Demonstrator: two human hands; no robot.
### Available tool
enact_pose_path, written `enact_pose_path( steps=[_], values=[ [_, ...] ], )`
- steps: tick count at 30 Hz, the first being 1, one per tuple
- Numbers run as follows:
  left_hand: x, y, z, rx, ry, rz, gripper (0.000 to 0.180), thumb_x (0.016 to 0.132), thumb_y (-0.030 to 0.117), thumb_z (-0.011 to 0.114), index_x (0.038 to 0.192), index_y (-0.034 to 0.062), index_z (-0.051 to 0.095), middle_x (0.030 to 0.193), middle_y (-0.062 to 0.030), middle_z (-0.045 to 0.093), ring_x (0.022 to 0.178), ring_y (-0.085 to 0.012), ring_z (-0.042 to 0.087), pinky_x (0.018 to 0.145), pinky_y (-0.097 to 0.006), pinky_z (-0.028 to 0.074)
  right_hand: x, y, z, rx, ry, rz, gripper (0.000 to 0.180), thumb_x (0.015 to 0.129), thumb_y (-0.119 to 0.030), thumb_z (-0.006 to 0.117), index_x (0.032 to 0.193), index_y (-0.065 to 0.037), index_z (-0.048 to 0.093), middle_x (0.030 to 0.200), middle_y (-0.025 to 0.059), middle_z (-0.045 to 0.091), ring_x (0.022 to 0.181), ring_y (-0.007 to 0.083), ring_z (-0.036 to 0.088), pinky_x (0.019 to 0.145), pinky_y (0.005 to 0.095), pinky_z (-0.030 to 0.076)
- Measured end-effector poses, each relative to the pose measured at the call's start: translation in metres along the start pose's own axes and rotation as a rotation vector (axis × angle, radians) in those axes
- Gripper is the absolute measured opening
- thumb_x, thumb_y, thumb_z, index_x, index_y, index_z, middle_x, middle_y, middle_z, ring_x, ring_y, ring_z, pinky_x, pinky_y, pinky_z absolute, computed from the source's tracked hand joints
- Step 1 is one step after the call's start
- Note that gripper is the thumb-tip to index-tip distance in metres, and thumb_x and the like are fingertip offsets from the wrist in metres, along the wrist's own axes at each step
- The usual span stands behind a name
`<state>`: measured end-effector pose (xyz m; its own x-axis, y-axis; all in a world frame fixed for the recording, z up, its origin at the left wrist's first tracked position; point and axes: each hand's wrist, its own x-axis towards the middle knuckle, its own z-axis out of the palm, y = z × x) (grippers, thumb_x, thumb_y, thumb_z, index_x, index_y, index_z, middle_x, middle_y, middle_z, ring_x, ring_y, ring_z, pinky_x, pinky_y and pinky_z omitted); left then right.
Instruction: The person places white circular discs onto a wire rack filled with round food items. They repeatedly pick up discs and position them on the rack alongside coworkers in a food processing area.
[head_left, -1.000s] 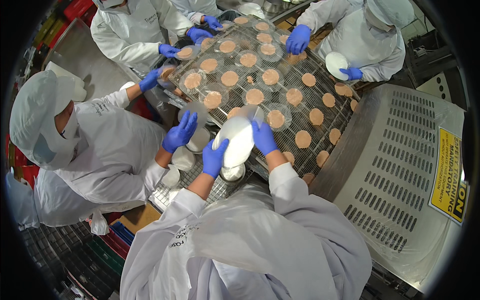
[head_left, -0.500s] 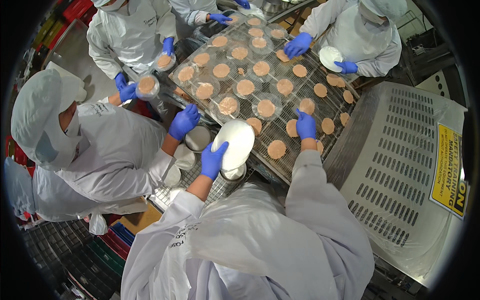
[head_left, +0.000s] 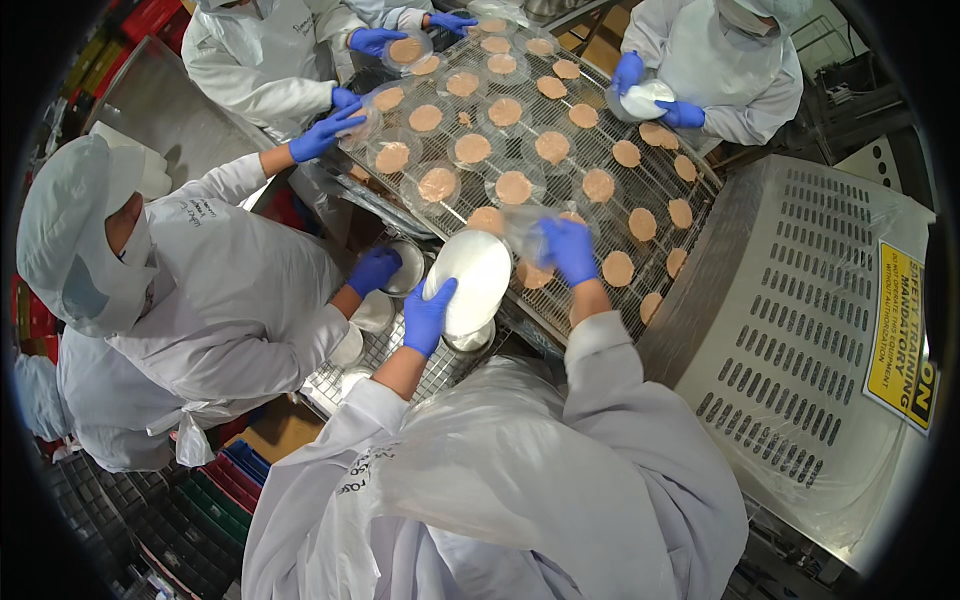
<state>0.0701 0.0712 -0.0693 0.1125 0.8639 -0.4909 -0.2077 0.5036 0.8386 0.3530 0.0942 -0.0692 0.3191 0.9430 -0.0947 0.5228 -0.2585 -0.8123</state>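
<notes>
My left hand (head_left: pixel 428 318), in a blue glove, grips a stack of round white sheets (head_left: pixel 472 278) at the near edge of the wire mesh belt (head_left: pixel 560 150). Just right of the stack, my right hand (head_left: pixel 568 250), also gloved, pinches a clear film sheet (head_left: pixel 528 232) over a round tan patty (head_left: pixel 534 274) on the belt. Several more patties (head_left: pixel 513 187) lie in rows on the belt, many of them covered with clear round film.
A hooded, masked co-worker at left has one gloved hand (head_left: pixel 374 270) by a metal cup and another (head_left: pixel 325 132) on the belt. Two more co-workers stand at the far end; one holds a white stack (head_left: pixel 645 98). A perforated steel cover (head_left: pixel 800 330) with a yellow sign (head_left: pixel 905 340) lies right.
My right hand left the white stack, reached out over the belt, and now holds film over a patty close beside the stack. The co-workers' hands have shifted along the belt.
</notes>
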Motion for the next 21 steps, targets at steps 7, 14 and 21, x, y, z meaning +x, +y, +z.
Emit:
enact_pose_path(
  steps=[7,14,21],
  values=[
    [-0.015,0.001,-0.013,0.016,0.025,-0.059,0.043,0.078,0.016,0.071,0.111,-0.0064,0.055,0.099,-0.0128,0.063,0.085,-0.0178,0.062,0.075,-0.029,0.051,0.033,0.102,-0.121,-0.351,0.554,0.020,0.032,0.084,-0.015,0.052,0.114,-0.006,0.058,0.104,0.0189,0.063,0.095,0.0344,0.060,0.084,0.0398,0.047],
    [-0.022,0.001,-0.024,0.055,-0.049,-0.083,0.044,0.076,0.015,0.072,0.111,-0.0061,0.056,0.099,-0.0130,0.063,0.084,-0.0181,0.062,0.074,-0.029,0.051,-0.048,0.018,-0.045,-0.170,0.067,0.314,0.042,0.089,-0.026,0.048,0.123,-0.003,0.051,0.114,0.0220,0.058,0.102,0.0327,0.058,0.088,0.0373,0.044],
    [-0.023,-0.022,-0.035,0.094,-0.172,-0.065,0.038,0.077,0.014,0.072,0.108,-0.0044,0.059,0.097,-0.0105,0.064,0.082,-0.0150,0.062,0.073,-0.028,0.051,-0.112,-0.048,0.050,0.026,-0.269,0.181,0.036,0.085,-0.025,0.057,0.110,-0.001,0.059,0.101,0.0158,0.063,0.091,0.0282,0.060,0.081,0.0356,0.047]
  ],
)
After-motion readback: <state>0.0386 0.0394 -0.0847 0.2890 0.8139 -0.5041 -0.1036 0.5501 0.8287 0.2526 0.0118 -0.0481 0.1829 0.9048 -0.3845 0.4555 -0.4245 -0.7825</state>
